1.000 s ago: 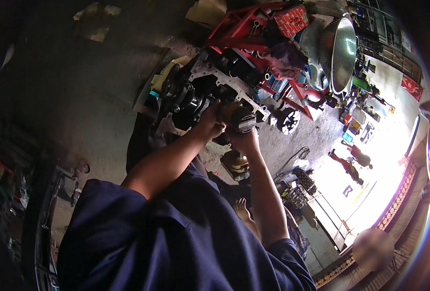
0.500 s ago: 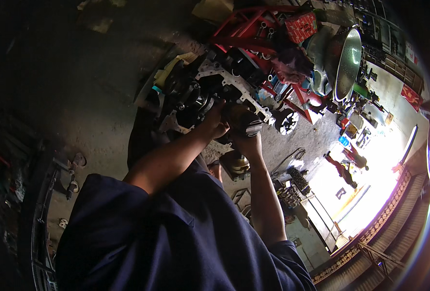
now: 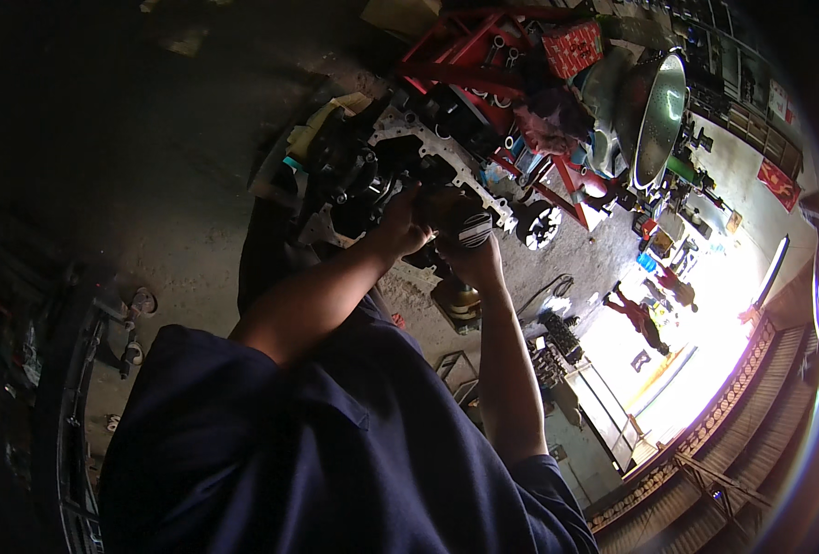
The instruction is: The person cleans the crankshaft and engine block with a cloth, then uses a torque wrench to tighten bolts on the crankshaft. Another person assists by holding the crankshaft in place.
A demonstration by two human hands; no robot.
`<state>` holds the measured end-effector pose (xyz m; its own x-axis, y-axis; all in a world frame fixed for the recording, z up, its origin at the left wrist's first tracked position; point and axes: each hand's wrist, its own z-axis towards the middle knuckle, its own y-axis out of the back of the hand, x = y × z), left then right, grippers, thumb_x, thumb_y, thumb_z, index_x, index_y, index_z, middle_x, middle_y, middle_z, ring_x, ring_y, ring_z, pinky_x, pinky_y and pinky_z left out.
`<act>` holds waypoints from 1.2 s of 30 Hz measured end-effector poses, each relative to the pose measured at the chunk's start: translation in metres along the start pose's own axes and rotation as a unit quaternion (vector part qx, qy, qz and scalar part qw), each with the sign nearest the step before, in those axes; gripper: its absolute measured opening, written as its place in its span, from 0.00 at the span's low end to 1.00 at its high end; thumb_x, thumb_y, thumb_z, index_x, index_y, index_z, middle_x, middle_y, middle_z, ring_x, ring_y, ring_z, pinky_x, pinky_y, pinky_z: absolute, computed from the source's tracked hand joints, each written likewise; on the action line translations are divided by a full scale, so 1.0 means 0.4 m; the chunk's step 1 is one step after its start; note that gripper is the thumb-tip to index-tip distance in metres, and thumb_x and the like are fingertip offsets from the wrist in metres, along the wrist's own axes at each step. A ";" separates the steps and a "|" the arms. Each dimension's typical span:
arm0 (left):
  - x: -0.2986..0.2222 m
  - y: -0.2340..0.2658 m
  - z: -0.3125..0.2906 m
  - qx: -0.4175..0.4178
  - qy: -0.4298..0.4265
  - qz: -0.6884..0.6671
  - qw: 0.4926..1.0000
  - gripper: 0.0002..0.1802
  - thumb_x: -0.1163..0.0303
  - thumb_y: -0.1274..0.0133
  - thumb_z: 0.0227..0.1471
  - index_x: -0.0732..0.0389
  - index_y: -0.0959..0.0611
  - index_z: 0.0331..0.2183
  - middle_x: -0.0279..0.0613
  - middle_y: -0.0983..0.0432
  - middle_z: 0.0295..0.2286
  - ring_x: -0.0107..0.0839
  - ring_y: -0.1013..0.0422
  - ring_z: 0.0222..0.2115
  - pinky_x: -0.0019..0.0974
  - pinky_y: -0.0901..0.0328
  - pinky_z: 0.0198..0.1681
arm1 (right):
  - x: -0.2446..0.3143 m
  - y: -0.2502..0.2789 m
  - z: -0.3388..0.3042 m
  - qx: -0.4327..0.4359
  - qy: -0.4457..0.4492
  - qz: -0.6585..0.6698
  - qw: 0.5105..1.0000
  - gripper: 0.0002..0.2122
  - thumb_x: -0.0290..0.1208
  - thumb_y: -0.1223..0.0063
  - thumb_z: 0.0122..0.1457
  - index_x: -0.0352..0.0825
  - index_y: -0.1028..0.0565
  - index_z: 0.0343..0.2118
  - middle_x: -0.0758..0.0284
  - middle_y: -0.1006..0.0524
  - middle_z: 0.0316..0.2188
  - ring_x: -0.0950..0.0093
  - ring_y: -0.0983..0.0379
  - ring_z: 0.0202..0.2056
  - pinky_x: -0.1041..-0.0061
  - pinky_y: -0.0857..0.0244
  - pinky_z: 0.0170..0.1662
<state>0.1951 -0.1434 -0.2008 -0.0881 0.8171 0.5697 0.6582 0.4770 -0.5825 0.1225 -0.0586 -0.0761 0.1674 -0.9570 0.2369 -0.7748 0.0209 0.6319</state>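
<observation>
A piston (image 3: pixel 472 224), dark with pale ring grooves on its side, is held up between my two hands over an engine block. My right hand (image 3: pixel 470 260) is wrapped round its near side from below. Against the dark left part of the piston, my left hand (image 3: pixel 404 227) is closed, its fingertips partly in shadow. The engine block (image 3: pixel 453 161) lies just beyond, showing a light metal flange with holes and a dark interior. Whatever lies directly under my hands is hidden.
A red metal stand (image 3: pixel 460 74) with rings and tools stands beyond the block. Right of it are a large metal colander (image 3: pixel 660 120) and a slotted round part (image 3: pixel 540 225). Engine parts (image 3: pixel 557 346) lie right of my forearm. Two people (image 3: pixel 640 314) are in the bright doorway.
The piston has turned slightly in my hands, its grooved side facing me more. My left hand has shifted a little left. A person in the doorway has changed stance.
</observation>
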 end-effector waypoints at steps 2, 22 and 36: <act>-0.002 -0.005 -0.007 -0.031 -0.019 0.014 0.999 0.22 0.58 0.63 0.65 0.64 0.23 0.47 0.45 0.23 0.44 0.39 0.27 0.47 0.43 0.35 0.55 | 0.020 0.008 -0.005 -0.010 -0.013 -0.011 1.000 0.25 0.34 0.35 0.46 0.38 0.27 0.50 0.62 0.22 0.44 0.70 0.23 0.43 0.69 0.29 0.47; -0.011 0.041 0.027 -0.019 -0.023 0.042 0.999 0.22 0.56 0.59 0.64 0.64 0.22 0.46 0.44 0.20 0.40 0.37 0.25 0.43 0.42 0.33 0.52 | -0.025 -0.035 0.016 -0.024 0.035 0.060 0.997 0.21 0.33 0.34 0.46 0.37 0.25 0.45 0.62 0.20 0.37 0.65 0.22 0.38 0.67 0.28 0.42; 0.083 -0.048 -0.114 -0.057 -0.531 0.651 0.540 0.08 0.75 0.47 0.52 0.60 0.23 0.37 0.44 0.27 0.36 0.37 0.30 0.38 0.38 0.36 0.44 | -0.051 -0.038 0.011 -0.050 0.054 -0.037 0.997 0.25 0.34 0.36 0.46 0.41 0.26 0.50 0.63 0.22 0.45 0.65 0.24 0.46 0.68 0.31 0.48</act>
<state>0.2134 -0.1401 -0.1441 0.1662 0.1906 -0.9675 0.7158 -0.6982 -0.0146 0.1283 -0.0408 -0.0939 0.2903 -0.9204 0.2620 -0.6944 -0.0142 0.7195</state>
